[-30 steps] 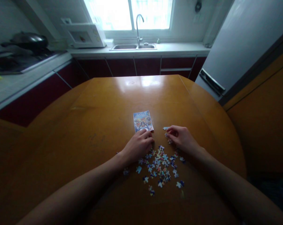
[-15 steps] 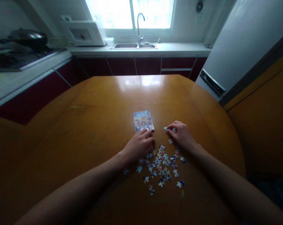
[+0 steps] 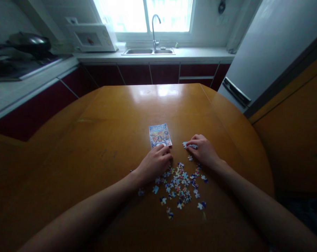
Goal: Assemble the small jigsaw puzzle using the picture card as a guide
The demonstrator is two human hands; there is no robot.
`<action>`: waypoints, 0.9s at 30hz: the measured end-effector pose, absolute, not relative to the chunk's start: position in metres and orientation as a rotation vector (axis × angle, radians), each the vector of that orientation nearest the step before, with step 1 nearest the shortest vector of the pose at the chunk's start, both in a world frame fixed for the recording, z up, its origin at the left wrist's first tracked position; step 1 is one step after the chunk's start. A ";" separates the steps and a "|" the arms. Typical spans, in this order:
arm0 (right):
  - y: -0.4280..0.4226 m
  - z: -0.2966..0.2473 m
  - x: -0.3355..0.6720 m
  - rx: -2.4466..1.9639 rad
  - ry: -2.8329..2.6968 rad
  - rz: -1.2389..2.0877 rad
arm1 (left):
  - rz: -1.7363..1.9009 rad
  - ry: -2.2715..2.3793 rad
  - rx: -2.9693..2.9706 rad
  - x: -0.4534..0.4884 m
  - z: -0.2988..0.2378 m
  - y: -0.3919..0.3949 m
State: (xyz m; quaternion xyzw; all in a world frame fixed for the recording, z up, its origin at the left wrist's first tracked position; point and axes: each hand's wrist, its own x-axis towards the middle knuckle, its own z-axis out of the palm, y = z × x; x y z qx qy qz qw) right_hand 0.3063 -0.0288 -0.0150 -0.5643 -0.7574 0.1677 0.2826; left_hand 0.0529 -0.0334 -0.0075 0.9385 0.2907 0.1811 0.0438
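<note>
Several small colourful jigsaw pieces (image 3: 180,187) lie scattered on the wooden table (image 3: 116,133) between my forearms. A small printed picture card (image 3: 159,135) lies flat just beyond them. My left hand (image 3: 155,163) rests curled on the table, its fingertips touching the card's near edge. My right hand (image 3: 204,151) is to the right of the card, fingers pinched on a jigsaw piece (image 3: 187,145) pressed against the tabletop.
Beyond the table runs a kitchen counter with a sink and tap (image 3: 154,33) under a bright window. A microwave (image 3: 91,37) sits left of the sink, a wok (image 3: 27,42) on the stove at far left. A fridge (image 3: 266,49) stands at the right.
My right hand has slid a little forward and left, bringing a piece up to the one lying right of the card. My left hand has stayed in place.
</note>
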 end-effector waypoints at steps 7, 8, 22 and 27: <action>-0.029 -0.015 0.307 -1.506 -2.061 0.411 | 0.568 0.879 2.860 0.053 -0.006 -0.033; -0.029 -0.015 0.307 -1.504 -2.069 0.404 | 0.569 0.878 2.858 0.053 -0.007 -0.033; -0.026 -0.011 0.318 -1.477 -2.016 0.367 | 0.567 0.867 2.865 0.052 -0.007 -0.032; -0.030 -0.011 0.313 -1.432 -2.138 0.424 | 0.575 0.871 2.850 0.052 -0.006 -0.033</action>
